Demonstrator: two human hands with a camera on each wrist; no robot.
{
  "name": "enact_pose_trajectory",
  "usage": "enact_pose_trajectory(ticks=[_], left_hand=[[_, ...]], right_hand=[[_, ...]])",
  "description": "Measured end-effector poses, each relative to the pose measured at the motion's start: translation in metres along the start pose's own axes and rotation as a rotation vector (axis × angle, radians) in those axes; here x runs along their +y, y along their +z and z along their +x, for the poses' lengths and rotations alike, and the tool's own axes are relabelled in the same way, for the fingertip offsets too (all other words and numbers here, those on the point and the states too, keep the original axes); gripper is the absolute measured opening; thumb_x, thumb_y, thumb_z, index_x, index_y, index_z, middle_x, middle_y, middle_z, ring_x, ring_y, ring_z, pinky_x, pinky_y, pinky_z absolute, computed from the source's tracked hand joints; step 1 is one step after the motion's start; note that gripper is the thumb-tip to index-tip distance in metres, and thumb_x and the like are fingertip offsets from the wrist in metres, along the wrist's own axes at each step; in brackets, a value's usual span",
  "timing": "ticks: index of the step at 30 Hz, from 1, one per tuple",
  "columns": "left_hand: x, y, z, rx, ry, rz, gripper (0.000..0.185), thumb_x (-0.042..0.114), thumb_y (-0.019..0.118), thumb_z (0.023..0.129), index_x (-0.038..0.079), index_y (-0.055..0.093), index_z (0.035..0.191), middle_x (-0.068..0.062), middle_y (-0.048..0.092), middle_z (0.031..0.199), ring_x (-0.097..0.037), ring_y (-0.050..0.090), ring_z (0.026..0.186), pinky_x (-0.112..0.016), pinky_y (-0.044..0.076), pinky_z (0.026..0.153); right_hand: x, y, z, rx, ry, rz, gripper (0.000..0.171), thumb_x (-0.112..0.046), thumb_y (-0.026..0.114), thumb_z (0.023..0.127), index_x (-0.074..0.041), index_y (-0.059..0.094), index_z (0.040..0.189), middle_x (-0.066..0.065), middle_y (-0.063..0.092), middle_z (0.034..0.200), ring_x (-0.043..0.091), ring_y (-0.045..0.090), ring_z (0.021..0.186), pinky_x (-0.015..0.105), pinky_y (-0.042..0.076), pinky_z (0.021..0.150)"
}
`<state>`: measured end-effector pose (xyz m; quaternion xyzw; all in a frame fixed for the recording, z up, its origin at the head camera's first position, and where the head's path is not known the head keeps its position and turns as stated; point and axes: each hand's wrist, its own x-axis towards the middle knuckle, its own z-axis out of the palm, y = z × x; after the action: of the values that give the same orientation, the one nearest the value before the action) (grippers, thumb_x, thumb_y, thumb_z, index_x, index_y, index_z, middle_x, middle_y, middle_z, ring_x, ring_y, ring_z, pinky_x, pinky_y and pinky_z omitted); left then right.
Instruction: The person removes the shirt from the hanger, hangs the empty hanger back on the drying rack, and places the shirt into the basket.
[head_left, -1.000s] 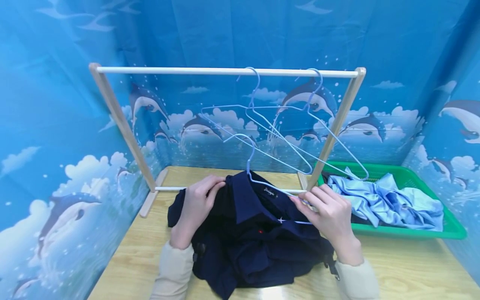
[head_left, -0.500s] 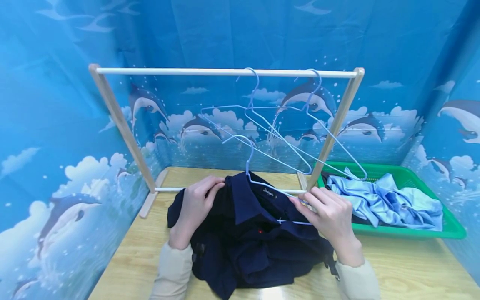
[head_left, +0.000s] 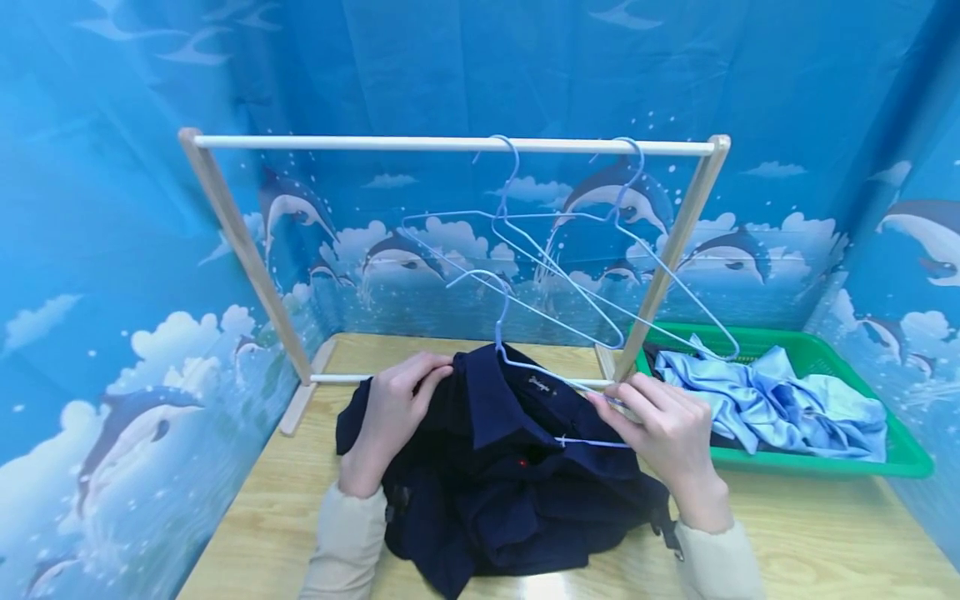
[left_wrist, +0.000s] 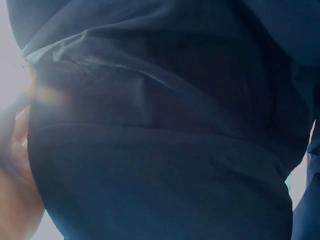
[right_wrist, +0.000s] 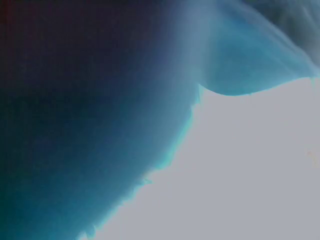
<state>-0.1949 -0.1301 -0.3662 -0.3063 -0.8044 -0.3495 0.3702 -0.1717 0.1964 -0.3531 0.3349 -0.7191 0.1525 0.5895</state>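
Observation:
A dark navy collared shirt (head_left: 495, 508) lies bunched over the table's middle in the head view. A light-blue wire clothes hanger (head_left: 499, 329) stands in its neck opening, hook upward; its left arm is hidden under the cloth. My left hand (head_left: 392, 412) pinches the shirt's left shoulder between thumb and fingers. With my right hand (head_left: 663, 429) I pinch the hanger's right end beside the collar; whether cloth is also held there I cannot tell. Navy cloth (left_wrist: 160, 165) fills most of the left wrist view, with part of a hand at its left edge. Dark, blurred cloth (right_wrist: 90, 125) covers much of the right wrist view.
Behind the shirt stands a rack with a white top rail (head_left: 337, 143) and wooden legs. Two hangers (head_left: 514, 167) hang from its right half, overlapping. A green basket (head_left: 911, 458) at the right holds shiny light-blue cloth (head_left: 772, 400) and something dark. Dolphin-print curtains surround the wooden table (head_left: 247, 533).
My right hand has shifted very slightly to the right with the hanger's end. The left hand and the shirt have hardly moved.

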Motion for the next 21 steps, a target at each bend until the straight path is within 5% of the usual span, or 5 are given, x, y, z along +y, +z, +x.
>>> enact_pose_trajectory(ticks=[21], left_hand=[[-0.014,-0.013,-0.003,0.032,-0.04,0.061,0.012,0.006,0.075,0.089,0.006,0.077,0.101,-0.007,0.077,0.095,-0.021,0.075,0.085,-0.037,0.06,0.077]], right_hand=[[0.031,-0.036,0.001,0.078,0.149,-0.093,0.055,-0.048,0.07,0.094,-0.004,0.07,0.062,0.007,0.058,0.054,0.026,0.041,0.035,0.025,0.015,0.038]])
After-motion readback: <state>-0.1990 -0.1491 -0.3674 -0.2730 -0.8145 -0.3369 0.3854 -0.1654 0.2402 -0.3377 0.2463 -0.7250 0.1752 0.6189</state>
